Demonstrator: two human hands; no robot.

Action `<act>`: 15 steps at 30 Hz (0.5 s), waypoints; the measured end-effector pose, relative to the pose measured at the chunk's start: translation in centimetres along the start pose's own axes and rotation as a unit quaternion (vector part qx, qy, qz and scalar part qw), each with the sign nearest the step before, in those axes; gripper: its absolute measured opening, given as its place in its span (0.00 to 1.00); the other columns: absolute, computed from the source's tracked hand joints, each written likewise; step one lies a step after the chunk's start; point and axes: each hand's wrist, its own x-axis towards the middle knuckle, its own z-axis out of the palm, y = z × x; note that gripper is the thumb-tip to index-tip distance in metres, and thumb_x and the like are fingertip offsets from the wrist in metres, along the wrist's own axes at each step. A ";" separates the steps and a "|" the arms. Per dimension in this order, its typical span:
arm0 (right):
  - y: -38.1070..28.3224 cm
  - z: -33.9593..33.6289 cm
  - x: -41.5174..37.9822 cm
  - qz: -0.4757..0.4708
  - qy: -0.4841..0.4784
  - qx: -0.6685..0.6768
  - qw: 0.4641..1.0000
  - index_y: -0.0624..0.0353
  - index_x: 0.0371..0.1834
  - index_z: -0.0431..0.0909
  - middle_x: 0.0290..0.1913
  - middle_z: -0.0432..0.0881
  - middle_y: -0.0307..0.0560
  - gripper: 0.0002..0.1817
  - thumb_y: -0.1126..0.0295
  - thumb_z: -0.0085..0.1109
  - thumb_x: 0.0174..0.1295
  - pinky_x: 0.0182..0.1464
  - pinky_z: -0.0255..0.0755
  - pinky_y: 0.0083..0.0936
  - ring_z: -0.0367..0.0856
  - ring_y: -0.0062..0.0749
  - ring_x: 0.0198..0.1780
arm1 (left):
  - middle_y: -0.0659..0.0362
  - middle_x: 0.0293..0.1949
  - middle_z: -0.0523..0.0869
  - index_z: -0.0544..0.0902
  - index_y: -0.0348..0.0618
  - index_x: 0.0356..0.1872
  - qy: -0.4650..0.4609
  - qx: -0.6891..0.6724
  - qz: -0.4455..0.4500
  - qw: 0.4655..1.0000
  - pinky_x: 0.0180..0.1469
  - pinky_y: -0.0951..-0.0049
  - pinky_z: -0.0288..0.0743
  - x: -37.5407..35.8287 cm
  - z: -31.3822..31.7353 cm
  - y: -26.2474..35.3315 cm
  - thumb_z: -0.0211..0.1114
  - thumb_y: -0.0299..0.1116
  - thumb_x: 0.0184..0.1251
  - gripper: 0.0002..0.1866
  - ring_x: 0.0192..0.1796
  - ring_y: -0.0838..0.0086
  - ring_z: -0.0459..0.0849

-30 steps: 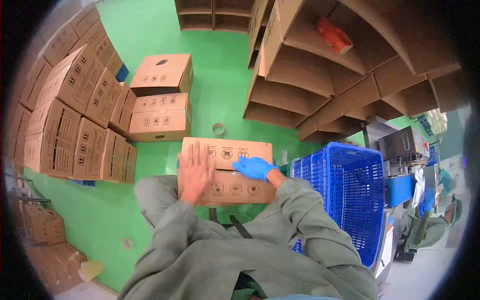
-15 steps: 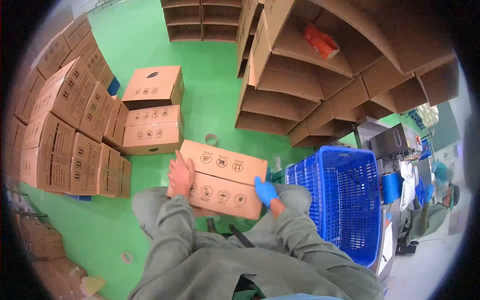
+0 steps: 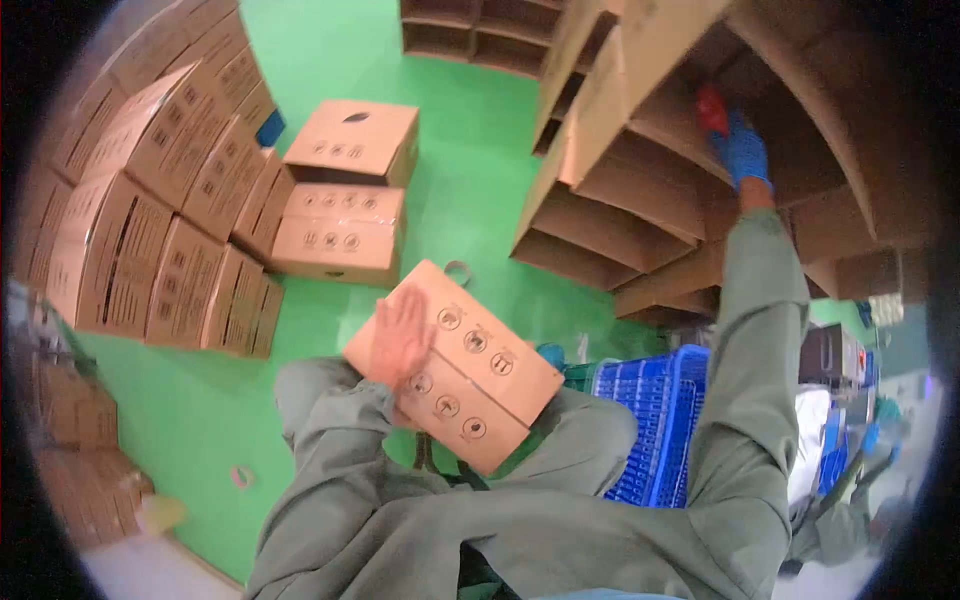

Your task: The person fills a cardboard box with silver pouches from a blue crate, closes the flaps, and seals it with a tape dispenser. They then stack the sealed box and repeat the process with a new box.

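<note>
A closed cardboard box (image 3: 470,365) with printed symbols rests tilted on my lap. My bare left hand (image 3: 402,335) lies on the box's upper left part, fingers stretched over the flap seam. Up at the right, my right hand (image 3: 740,150), in a blue glove, reaches into a cardboard shelf compartment with its fingers at a red tape dispenser (image 3: 712,108). The fingers look wrapped round its near end, though they are blurred.
Cardboard shelving (image 3: 630,190) rises at the upper right. Stacked boxes (image 3: 120,250) stand left, two more boxes (image 3: 345,235) beside them. A blue crate (image 3: 650,420) is right of my legs. Tape rolls (image 3: 241,476) lie on the green floor. Another person (image 3: 850,510) is far right.
My right hand has left the box's right side and moved up to the red dispenser in the shelf. The box has turned on my lap, my left hand still on it. The view has shifted.
</note>
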 end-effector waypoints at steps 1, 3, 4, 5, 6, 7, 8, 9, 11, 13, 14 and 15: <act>0.1 0.0 0.0 0.011 -0.009 0.002 1.000 0.57 0.66 0.69 0.59 0.77 0.62 0.34 0.47 0.55 0.62 0.59 0.72 0.48 0.76 0.57 0.59 | 0.46 0.75 0.57 0.58 0.34 0.73 -0.012 -0.026 0.040 0.999 0.77 0.46 0.40 -0.3 0.0 0.4 0.46 0.48 0.74 0.34 0.78 0.57 0.51; -2.2 -2.5 -3.2 0.047 0.013 0.050 0.998 0.58 0.65 0.70 0.56 0.80 0.59 0.35 0.46 0.58 0.60 0.57 0.74 0.44 0.79 0.56 0.56 | 0.46 0.75 0.57 0.56 0.32 0.73 -0.022 -0.060 0.082 0.995 0.77 0.48 0.41 -0.5 0.0 0.6 0.44 0.47 0.74 0.34 0.78 0.56 0.51; -4.5 -5.2 -7.5 0.074 0.042 0.095 0.992 0.59 0.64 0.71 0.54 0.82 0.57 0.36 0.47 0.62 0.58 0.56 0.75 0.40 0.82 0.52 0.54 | 0.45 0.75 0.57 0.56 0.31 0.73 -0.022 -0.069 0.085 0.994 0.77 0.49 0.41 -0.4 0.0 0.6 0.44 0.47 0.74 0.35 0.78 0.56 0.51; -6.4 -7.0 -11.9 0.057 0.031 0.232 0.971 0.60 0.63 0.72 0.52 0.83 0.54 0.34 0.50 0.64 0.57 0.55 0.75 0.36 0.82 0.46 0.53 | 0.45 0.75 0.57 0.56 0.31 0.73 -0.025 -0.072 0.079 0.994 0.77 0.50 0.41 -0.5 0.3 0.8 0.43 0.47 0.75 0.34 0.78 0.57 0.51; -8.4 -8.9 -16.3 0.050 0.026 0.364 0.930 0.61 0.61 0.73 0.51 0.84 0.51 0.33 0.52 0.66 0.56 0.55 0.75 0.32 0.83 0.40 0.51 | 0.45 0.75 0.57 0.56 0.31 0.73 -0.020 -0.070 0.081 0.994 0.77 0.50 0.41 -0.2 0.6 0.5 0.43 0.47 0.75 0.34 0.78 0.57 0.50; -10.9 -9.7 -21.1 0.064 0.032 0.461 0.884 0.62 0.59 0.75 0.50 0.82 0.46 0.32 0.58 0.71 0.52 0.55 0.73 0.29 0.80 0.31 0.50 | 0.45 0.75 0.57 0.56 0.31 0.73 -0.031 -0.077 0.077 0.994 0.77 0.50 0.41 -0.4 0.9 0.5 0.43 0.47 0.75 0.34 0.78 0.57 0.50; -12.5 -7.6 -25.7 0.034 -0.004 0.447 0.894 0.60 0.61 0.74 0.54 0.81 0.49 0.36 0.58 0.73 0.49 0.57 0.73 0.32 0.80 0.35 0.52 | 0.46 0.75 0.56 0.56 0.32 0.73 -0.035 -0.062 0.073 0.995 0.77 0.50 0.41 -0.3 1.0 0.6 0.43 0.47 0.75 0.34 0.79 0.58 0.50; -14.5 -6.1 -29.9 0.008 -0.037 0.432 0.901 0.59 0.64 0.73 0.58 0.79 0.51 0.39 0.58 0.74 0.46 0.59 0.73 0.34 0.81 0.38 0.54 | 0.46 0.76 0.56 0.56 0.32 0.73 -0.039 -0.045 0.073 0.996 0.77 0.50 0.41 0.0 1.1 0.6 0.43 0.46 0.75 0.34 0.79 0.58 0.50; -21.7 -4.6 -37.1 -0.104 -0.129 0.444 0.881 0.55 0.69 0.69 0.59 0.78 0.61 0.42 0.53 0.71 0.49 0.58 0.74 0.38 0.81 0.47 0.56 | 0.48 0.76 0.56 0.57 0.34 0.73 -0.039 -0.045 0.073 0.996 0.77 0.51 0.40 0.1 1.0 0.7 0.42 0.47 0.75 0.33 0.79 0.60 0.49; -24.4 -2.3 -42.3 -0.097 -0.327 0.395 0.853 0.47 0.72 0.66 0.45 0.82 0.59 0.42 0.55 0.68 0.51 0.48 0.78 0.40 0.84 0.51 0.45 | 0.48 0.76 0.56 0.58 0.36 0.73 -0.012 -0.056 0.091 0.994 0.78 0.52 0.40 -0.3 1.6 0.2 0.45 0.45 0.74 0.32 0.79 0.62 0.51; -24.9 -2.4 -42.9 -0.091 -0.387 0.331 0.856 0.44 0.73 0.65 0.40 0.83 0.57 0.42 0.56 0.68 0.51 0.44 0.79 0.40 0.84 0.51 0.40 | 0.48 0.76 0.56 0.58 0.36 0.73 -0.008 -0.054 0.092 0.994 0.78 0.52 0.40 -0.6 1.7 0.1 0.45 0.45 0.74 0.32 0.79 0.62 0.51; -24.6 -1.8 -43.0 -0.100 -0.378 0.332 0.859 0.44 0.73 0.65 0.40 0.83 0.57 0.42 0.56 0.68 0.51 0.44 0.79 0.40 0.84 0.51 0.40 | 0.47 0.74 0.60 0.59 0.34 0.72 -0.007 -0.035 0.092 0.995 0.76 0.51 0.47 -0.3 1.7 -0.1 0.47 0.44 0.75 0.32 0.76 0.60 0.57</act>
